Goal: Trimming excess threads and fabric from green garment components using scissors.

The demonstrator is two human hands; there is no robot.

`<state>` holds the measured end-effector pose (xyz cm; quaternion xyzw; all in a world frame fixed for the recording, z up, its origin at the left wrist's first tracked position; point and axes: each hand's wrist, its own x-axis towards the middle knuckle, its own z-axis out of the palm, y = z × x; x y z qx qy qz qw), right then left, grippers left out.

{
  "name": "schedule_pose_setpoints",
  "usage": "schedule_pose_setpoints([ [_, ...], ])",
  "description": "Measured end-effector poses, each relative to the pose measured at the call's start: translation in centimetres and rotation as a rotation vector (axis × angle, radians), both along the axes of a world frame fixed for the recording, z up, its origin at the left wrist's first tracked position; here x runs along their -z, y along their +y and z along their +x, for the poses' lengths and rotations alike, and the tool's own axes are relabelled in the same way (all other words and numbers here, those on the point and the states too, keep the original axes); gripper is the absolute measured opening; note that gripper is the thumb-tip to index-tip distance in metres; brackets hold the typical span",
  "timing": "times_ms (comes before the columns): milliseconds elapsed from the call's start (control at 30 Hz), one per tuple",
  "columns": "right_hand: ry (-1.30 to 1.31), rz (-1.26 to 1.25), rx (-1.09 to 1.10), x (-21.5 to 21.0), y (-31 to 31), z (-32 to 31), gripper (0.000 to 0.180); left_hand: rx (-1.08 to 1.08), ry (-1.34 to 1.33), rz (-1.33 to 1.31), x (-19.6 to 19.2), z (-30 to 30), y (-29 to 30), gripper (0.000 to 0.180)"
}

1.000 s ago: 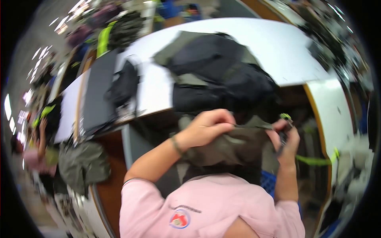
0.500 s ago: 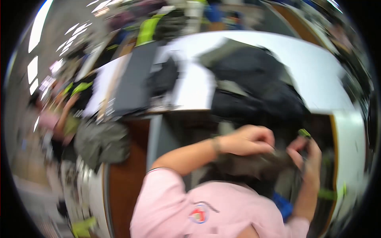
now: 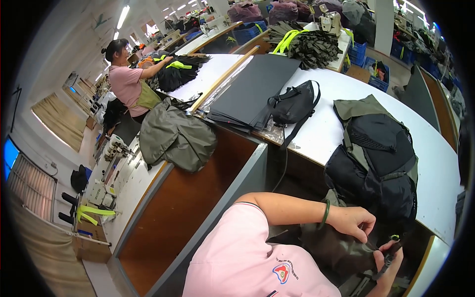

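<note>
My left hand [image 3: 354, 222], with a green bangle at its wrist, is closed with its fingertips pinching dark olive fabric [image 3: 321, 247] in front of my body. Close by on the right, my right hand [image 3: 391, 265] is closed around a dark strap [image 3: 391, 260] at the fabric's edge. A small yellow-green bit [image 3: 395, 237] shows by its fingertips; its kind is unclear. Just beyond both hands, a black and olive backpack [image 3: 381, 148] lies on the white table [image 3: 435, 198] and hangs over its near edge.
On the table to the left are a small black bag [image 3: 294, 104] with a strap and a stack of dark grey sheets [image 3: 255, 89]. Olive fabric [image 3: 175, 133] drapes over a partition corner. A co-worker [image 3: 126, 81] handles black and yellow pieces. Sewing machines [image 3: 104, 193] stand at left.
The view has swung left and sharpened, so the table and backpack sit further right in it. Both hands remain close together at the dark fabric.
</note>
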<state>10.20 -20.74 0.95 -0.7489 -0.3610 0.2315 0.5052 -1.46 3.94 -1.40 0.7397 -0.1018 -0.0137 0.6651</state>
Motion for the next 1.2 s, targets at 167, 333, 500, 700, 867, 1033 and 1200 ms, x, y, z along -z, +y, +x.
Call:
schedule_pose_setpoints([
  [167, 0.146, 0.164, 0.153, 0.4, 0.0, -0.3, 0.031, 0.004, -0.155, 0.218, 0.9, 0.2, 0.2, 0.034],
  [333, 0.189, 0.144, 0.145, 1.7, -0.9, 1.3, 0.026, 0.11, 0.0, 0.07, -0.1, 0.3, 0.3, 0.03],
  [500, 0.291, 0.073, 0.231, 1.7, -1.1, 1.0, 0.023, 0.182, 0.164, -0.113, -0.2, 0.5, 0.3, 0.026],
  [700, 0.269, 0.079, 0.23, 2.1, -1.4, 0.5, 0.024, 0.157, 0.231, -0.176, 0.0, 0.1, -0.4, 0.027],
  [867, 0.637, 0.301, 0.461, 3.2, -3.0, 0.3, 0.027, 0.193, 0.057, -0.046, 1.3, 1.8, -1.9, 0.029],
  [1033, 0.129, 0.132, 0.17, -0.7, 0.5, -0.1, 0.018, 0.147, 0.266, -0.087, 0.0, 0.6, 0.5, 0.022],
  [1200, 0.114, 0.004, 0.239, -1.1, -2.9, 0.3, 0.024, 0.148, 0.487, -0.264, 0.7, 0.7, 0.5, 0.021],
])
